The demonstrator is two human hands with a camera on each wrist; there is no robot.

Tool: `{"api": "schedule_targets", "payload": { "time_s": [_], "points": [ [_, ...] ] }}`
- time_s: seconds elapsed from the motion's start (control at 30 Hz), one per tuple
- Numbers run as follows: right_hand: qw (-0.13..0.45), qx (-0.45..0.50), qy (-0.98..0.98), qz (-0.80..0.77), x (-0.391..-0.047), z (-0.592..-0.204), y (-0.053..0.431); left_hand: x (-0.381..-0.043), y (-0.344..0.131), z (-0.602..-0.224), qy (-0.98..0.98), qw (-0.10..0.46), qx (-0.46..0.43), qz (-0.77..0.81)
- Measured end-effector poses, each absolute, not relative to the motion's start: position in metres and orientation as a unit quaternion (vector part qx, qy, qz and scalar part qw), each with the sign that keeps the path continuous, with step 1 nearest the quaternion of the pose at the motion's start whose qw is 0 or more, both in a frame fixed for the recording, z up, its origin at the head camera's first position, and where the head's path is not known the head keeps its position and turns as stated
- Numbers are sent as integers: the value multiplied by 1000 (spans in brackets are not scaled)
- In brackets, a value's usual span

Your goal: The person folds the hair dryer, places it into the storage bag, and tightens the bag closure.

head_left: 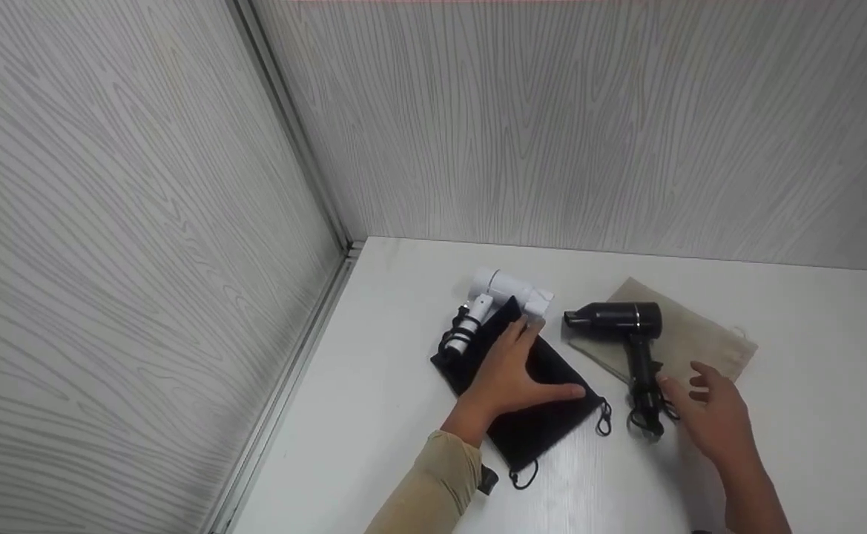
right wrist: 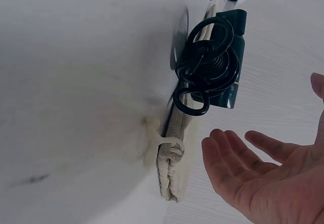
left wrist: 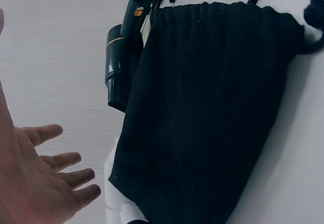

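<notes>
One black pouch (head_left: 537,429) lies beneath the spread fingers of the left hand (head_left: 503,377) in the head view; the right hand (head_left: 719,421), relaxed, is beside a black dryer (head_left: 615,320) on a beige pouch (head_left: 691,340). Left wrist: palm bare, fingers apart. Right wrist: loose fingers near the coiled cord (right wrist: 215,59)

The white table (head_left: 374,386) is the reference surface. A wood-grain back panel (head_left: 581,133) stands along its far edge; a matching side panel (head_left: 122,245) flanks its left edge. A grey corner strip (head_left: 286,104), apparently metal, rises beyond its far-left corner.
</notes>
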State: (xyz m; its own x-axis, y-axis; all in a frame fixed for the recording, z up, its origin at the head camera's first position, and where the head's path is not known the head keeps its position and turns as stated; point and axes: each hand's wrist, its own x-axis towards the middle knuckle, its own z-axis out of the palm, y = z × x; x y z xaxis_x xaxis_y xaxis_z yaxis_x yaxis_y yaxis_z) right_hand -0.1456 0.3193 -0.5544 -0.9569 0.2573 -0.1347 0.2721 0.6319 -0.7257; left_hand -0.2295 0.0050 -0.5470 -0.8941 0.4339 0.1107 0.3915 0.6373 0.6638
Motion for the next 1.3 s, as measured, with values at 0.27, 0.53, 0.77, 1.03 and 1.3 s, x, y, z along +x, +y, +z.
{"api": "schedule_targets", "payload": {
  "time_s": [0.27, 0.53, 0.77, 1.03, 1.3],
  "points": [
    [21, 154, 900, -408, -145, -562, 319, -235, 26, -556, 901, 56, 227, 366],
    [28, 168, 891, -422, -139, -571, 307, -236, 34, -560, 894, 73, 239, 371],
    [22, 165, 893, -418, -142, -576, 295, -237, 35, -563, 901, 68, 251, 347],
    [39, 164, 896, -411, -145, -581, 285, -247, 40, -568, 888, 40, 279, 363],
    [35, 165, 893, -417, -148, -587, 282, -256, 47, -579, 866, 3, 304, 397]
  ]
}}
